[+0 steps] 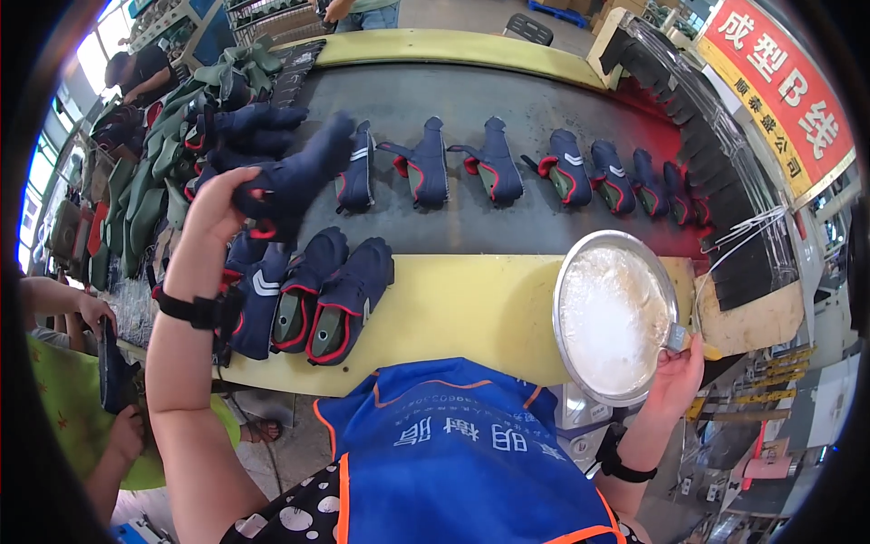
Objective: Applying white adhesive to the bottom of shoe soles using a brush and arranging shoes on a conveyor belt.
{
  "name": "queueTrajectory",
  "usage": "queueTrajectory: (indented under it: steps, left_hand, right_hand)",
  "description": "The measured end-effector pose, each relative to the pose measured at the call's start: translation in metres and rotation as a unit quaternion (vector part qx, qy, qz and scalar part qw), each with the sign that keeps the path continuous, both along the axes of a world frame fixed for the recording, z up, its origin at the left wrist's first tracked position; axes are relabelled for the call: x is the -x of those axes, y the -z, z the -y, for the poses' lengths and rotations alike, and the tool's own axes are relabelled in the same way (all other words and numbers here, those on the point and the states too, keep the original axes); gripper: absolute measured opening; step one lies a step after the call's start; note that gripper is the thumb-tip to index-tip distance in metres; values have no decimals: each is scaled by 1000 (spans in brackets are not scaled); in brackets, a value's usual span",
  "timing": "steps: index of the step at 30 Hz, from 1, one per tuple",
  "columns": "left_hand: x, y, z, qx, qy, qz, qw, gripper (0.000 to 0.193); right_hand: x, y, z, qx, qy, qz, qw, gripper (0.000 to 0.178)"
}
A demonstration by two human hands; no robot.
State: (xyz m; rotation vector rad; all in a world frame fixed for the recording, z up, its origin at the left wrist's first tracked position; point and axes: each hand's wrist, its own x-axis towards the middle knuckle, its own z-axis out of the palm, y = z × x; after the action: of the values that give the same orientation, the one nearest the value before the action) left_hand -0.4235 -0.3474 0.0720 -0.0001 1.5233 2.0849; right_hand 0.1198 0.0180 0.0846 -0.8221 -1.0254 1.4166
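Observation:
My left hand [217, 204] is closed on a navy shoe upper [304, 177] with red lining, lifted and tilted over the left part of the line. Low on the right, my right hand [680, 367] pinches a brush [678, 337] with a metal band and a yellowish handle. The brush is at the rim of a round metal basin [564, 331] of white paste or liquid; its bristles are hard to make out. Below my left hand, several navy shoes [349, 299] with red collars and green lasts inside rest on the yellow ledge [453, 308].
Several navy shoes [426, 168] lie in a row across the dark conveyor belt [390, 91], some near the red-lit tunnel [648, 127] at right. Green lasts [149, 199] pile up at far left. A co-worker's hands [95, 313] hold a dark piece at left. A scale [580, 412] is under the basin.

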Motion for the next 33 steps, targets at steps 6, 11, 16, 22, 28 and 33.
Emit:
queueTrajectory:
  steps: [6,11,16,22,28,33]
  left_hand:
    - [-140,-10,-79,-126,63,206,968,11]
    - [-211,55,-116,-27,88,353,931,10]
    - [-209,98,-111,-2,45,296,954,35]
    - [-260,106,-88,238,107,-188,947,94]
    - [-293,87,-88,437,309,-394,747,128]
    - [-284,95,-117,409,281,-405,768,112]
  right_hand:
    - [-10,14,5,70,-34,-48,996,20]
    - [-31,26,3,118,22,-53,991,20]
    - [-45,36,-6,110,13,-54,992,21]
    - [-32,44,-10,115,16,-33,993,17]
    - [-3,35,-6,76,26,48,996,22]
    - [9,33,3,-71,11,259,963,13]
